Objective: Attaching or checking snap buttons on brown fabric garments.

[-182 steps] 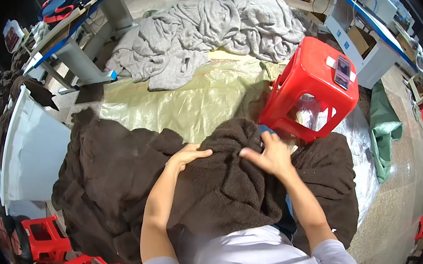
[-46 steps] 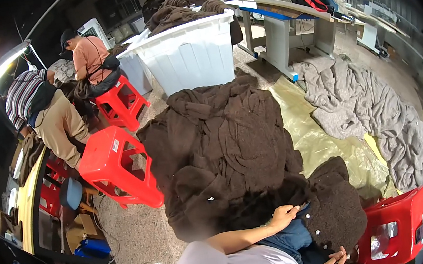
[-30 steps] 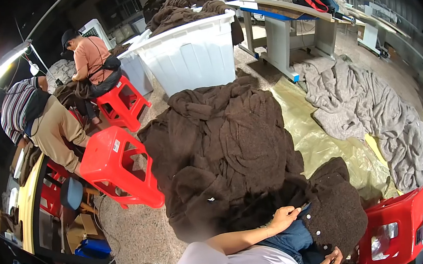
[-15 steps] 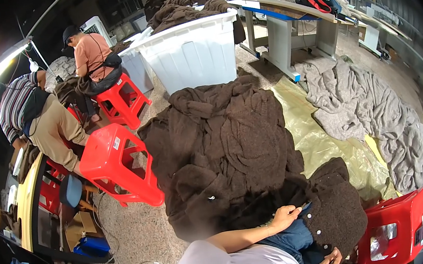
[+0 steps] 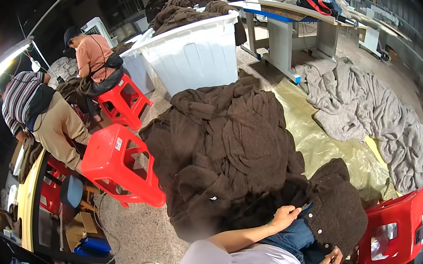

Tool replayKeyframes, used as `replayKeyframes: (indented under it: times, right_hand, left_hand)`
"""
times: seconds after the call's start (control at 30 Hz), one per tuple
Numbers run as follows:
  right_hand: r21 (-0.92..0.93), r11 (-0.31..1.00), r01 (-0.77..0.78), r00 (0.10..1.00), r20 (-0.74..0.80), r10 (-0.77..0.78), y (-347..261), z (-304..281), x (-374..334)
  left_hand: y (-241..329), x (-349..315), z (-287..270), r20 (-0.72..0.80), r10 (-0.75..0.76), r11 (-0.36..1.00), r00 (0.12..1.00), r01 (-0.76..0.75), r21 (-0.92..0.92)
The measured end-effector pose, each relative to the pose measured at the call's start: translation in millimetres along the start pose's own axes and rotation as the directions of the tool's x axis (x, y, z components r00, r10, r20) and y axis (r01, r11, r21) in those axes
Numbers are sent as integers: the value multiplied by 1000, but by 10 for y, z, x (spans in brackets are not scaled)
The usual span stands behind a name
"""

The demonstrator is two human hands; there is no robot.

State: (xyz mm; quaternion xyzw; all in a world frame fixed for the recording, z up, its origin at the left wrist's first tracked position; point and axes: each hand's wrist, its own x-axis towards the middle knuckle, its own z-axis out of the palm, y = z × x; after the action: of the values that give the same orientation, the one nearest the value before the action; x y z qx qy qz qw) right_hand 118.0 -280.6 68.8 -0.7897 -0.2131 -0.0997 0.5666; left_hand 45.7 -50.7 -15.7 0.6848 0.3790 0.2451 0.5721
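Note:
A dark brown fleecy cloth piece [image 5: 340, 206] lies across my lap, with a row of small pale round buttons or snaps along its near edge. My left hand [image 5: 285, 218] is closed on the upper end of that edge, thumb and fingers pinched together. Lower down, at the other end of the row, my right hand [image 5: 330, 262] pinches the edge near the last button. Its fingertips are partly hidden, and whether it also holds something small I cannot make out. Just ahead of my hands rises a big heap of brown fleecy cloth [image 5: 233, 140], with a small white spot on its near left side.
A red stool [image 5: 117, 162] stands left of the heap, another red stool [image 5: 394, 228] at my right. Beyond the heap is a white bin [image 5: 190, 57] full of brown cloth. Grey cloth [image 5: 369, 110] lies on yellowish sheeting [image 5: 320, 136]. Two people work at the far left.
Both hands keep their places on the cloth edge. The whole view has shifted very slightly, and the bending person at the left has moved a little.

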Motion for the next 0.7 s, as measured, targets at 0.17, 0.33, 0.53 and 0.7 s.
replayKeyframes:
  times: [0.17,0.33,0.53,0.7]
  right_hand:
    - [12,996,-85,995,-60,85,233,-54,-158]
    - [-87,990,-107,990,-103,98,137,116,-210]
    - [82,963,-255,960,-100,263,144,100,-169]
    - [190,932,-309,935,-117,334,233,12,-235]
  left_hand:
    - [156,-97,88,-21,-36,999,999,36,15]
    - [566,-143,-183,70,55,934,996,-26,-357]
    - [662,-225,-114,346,-301,874,889,402,-272]
    - [831,-385,81,628,-498,723,598,686,-80]
